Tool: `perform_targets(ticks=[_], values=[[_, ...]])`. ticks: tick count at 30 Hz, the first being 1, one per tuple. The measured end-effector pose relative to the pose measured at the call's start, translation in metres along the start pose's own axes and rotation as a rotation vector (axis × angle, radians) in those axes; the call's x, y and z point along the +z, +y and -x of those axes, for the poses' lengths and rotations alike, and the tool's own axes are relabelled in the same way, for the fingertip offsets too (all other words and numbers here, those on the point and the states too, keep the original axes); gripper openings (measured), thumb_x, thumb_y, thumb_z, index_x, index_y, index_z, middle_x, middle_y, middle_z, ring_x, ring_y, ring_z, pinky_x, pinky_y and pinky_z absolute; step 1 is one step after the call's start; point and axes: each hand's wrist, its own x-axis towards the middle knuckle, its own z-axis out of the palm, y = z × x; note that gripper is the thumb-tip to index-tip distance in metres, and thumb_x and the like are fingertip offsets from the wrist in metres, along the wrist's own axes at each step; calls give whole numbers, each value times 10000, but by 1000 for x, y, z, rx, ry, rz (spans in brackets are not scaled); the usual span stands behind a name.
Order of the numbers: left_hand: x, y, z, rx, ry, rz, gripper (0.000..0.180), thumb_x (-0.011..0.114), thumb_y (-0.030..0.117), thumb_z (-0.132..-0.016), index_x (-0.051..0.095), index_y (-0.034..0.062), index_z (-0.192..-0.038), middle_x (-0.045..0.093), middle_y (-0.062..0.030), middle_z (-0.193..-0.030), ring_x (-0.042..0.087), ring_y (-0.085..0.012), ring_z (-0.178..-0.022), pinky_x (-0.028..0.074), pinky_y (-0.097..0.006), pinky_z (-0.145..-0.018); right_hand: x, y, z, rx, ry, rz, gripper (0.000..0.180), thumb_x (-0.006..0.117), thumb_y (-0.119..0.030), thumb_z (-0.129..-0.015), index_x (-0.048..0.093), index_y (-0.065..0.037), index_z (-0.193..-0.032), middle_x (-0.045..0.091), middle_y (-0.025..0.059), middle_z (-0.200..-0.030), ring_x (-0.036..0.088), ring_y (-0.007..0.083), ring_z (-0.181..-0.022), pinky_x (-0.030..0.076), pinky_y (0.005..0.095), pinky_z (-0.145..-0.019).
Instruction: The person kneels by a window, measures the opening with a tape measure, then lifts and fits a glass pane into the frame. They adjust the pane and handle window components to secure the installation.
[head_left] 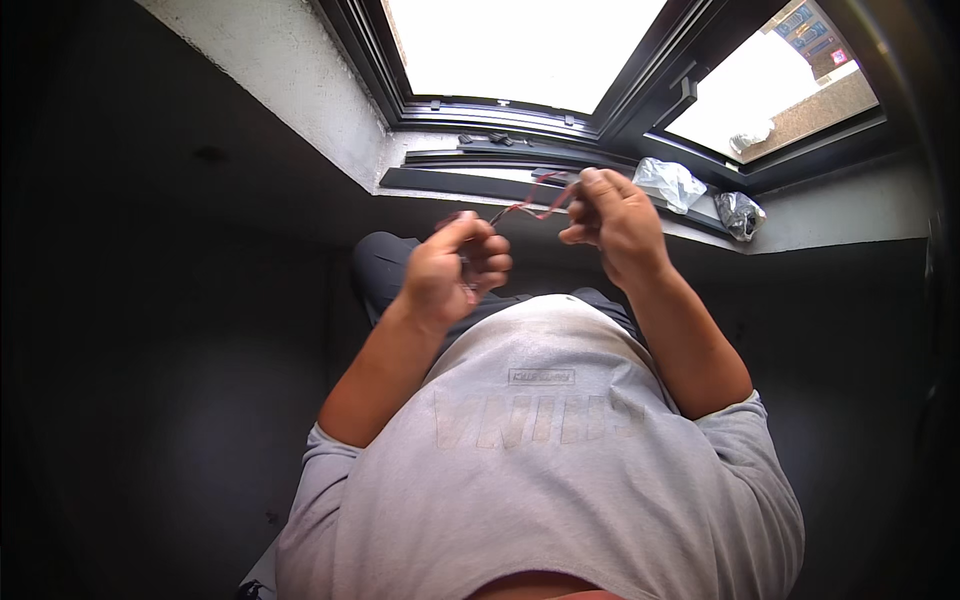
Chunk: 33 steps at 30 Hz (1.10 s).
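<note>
A thin red-and-dark wire [541,214] runs loosely, with bends in it, between my two hands in front of the window sill. My left hand [452,264] is closed, pinching the wire's darker end between thumb and forefinger, while its other fingers curl in. Slightly higher, my right hand [622,222] pinches the red part between thumb and fingertips. Part of the wire loops up beside the right fingertips. What lies inside either palm is hidden.
Dark long strips [455,182] lie along the window sill [830,228]. A white plastic bag [670,184] and a dark clear-wrapped bundle [740,215] sit at its right. Small dark pieces [495,139] rest near the window frame [500,115]. A window handle [684,93] juts out.
</note>
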Motion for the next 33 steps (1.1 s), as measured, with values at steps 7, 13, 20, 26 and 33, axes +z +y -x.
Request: perform_targets(ticks=[7, 13, 20, 26, 33], values=[[19, -24, -28, 55, -290, 107, 357, 306, 260, -1046, 572, 23, -1032, 633, -94, -1010, 640, -194, -897, 531, -351, -862, 31, 19, 18, -368, -131, 633, 215, 586, -192, -933, 638, 7, -867, 677, 144, -765, 673, 192, -691, 508, 305, -624], [29, -24, -21, 48, -238, 138, 432, 261, 311, -1047, 562, 3, -1081, 618, -139, -1055, 605, -241, -994, 483, -375, -940, 29, 36, 21, -383, -118, 710, 197, 608, -195, -899, 638, -17, -820, 638, 165, -685, 646, 303, -628, 497, 361, -596], [26, -23, -21, 114, -173, 111, 404, 311, 307, -1038, 571, 0, -1002, 637, -164, -999, 619, -279, -956, 493, -402, -903, 28, 35, 23, -298, -253, 773, 249, 650, -234, -865, 624, -21, -738, 600, 138, -614, 603, 256, -562, 468, 353, -546], [7, -13, -16, 110, -151, -182, 319, 397, 277, -1023, 531, 53, -839, 558, -69, -759, 545, -178, -699, 447, -310, -659, 10, 14, 25, -578, -149, 742, 97, 628, -97, -776, 635, -1, -776, 612, 108, -734, 580, 213, -638, 480, 333, -607], [12, -5, 11, -86, -345, -799, 249, 534, 273, -983, 567, 61, -857, 416, 56, -638, 331, -38, -492, 253, -202, -424, 10, 16, 13, -582, -724, 932, 773, 575, -14, -638, 441, -95, -1394, 460, 187, -1369, 397, 352, -1304, 299, 465, -1103]])
